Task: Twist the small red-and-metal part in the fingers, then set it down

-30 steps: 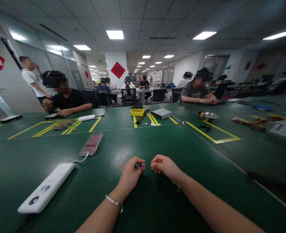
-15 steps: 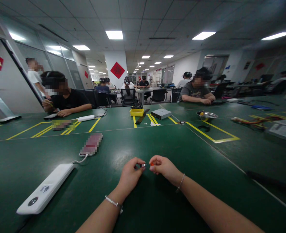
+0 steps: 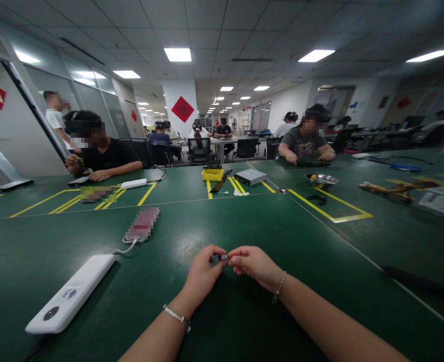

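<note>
My left hand (image 3: 205,270) is closed in a pinch around a small silver metal piece (image 3: 224,257) with a dark part beside it; its kind is too small to make out. Close against it on the right, my right hand (image 3: 252,265) has thumb and forefinger pinched at the tip of the metal piece. The small orange piece seen in those right fingers half a second ago is hidden now. Both hands are just above the green table (image 3: 191,226), near its front middle.
A white power bank (image 3: 73,294) lies at left, cabled to a phone (image 3: 142,224). Farther back are a yellow box (image 3: 212,174), a grey metal box (image 3: 249,176), a metal bowl (image 3: 325,179) and a dark curved part (image 3: 319,199). Co-workers sit across the table.
My right hand has moved slightly left, so its fingertips now meet the silver piece, and the orange piece has gone from sight. My left hand has stayed in place.
</note>
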Available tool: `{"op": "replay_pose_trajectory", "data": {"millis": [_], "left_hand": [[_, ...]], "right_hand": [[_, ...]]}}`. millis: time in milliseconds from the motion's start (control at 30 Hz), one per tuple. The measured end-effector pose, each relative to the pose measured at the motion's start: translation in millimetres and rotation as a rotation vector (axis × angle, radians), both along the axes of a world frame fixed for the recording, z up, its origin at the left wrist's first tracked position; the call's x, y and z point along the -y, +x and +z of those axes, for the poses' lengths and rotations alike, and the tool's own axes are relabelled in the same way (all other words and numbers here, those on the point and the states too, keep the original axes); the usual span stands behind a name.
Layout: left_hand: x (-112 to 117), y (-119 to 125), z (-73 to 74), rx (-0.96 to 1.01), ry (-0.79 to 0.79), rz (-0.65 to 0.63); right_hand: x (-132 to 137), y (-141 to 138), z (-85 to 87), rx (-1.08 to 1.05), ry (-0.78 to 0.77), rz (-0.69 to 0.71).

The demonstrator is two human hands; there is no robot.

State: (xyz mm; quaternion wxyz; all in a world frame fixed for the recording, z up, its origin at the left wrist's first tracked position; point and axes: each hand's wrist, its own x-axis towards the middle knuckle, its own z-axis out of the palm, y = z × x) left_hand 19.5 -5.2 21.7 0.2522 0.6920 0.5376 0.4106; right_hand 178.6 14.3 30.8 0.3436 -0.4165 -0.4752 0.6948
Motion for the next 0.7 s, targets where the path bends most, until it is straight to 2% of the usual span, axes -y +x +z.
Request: {"op": "replay_pose_trajectory", "data": {"millis": [333, 600, 700], "left_hand": [[2.1, -1.1, 1.0, 0.006, -0.014, 0.017], [2.2, -1.0, -0.5, 0.008, 0.008, 0.016], [2.5, -0.7, 0.8, 0.006, 0.007, 0.011]], "right_hand": [[-3.1, 1.7, 0.2, 0.007, 0.123, -0.095], [-0.7, -0.7, -2.7, 0.007, 0.170, -0.047], [-1.1, -0.9, -2.5, 0.008, 0.185, -0.084]]}}
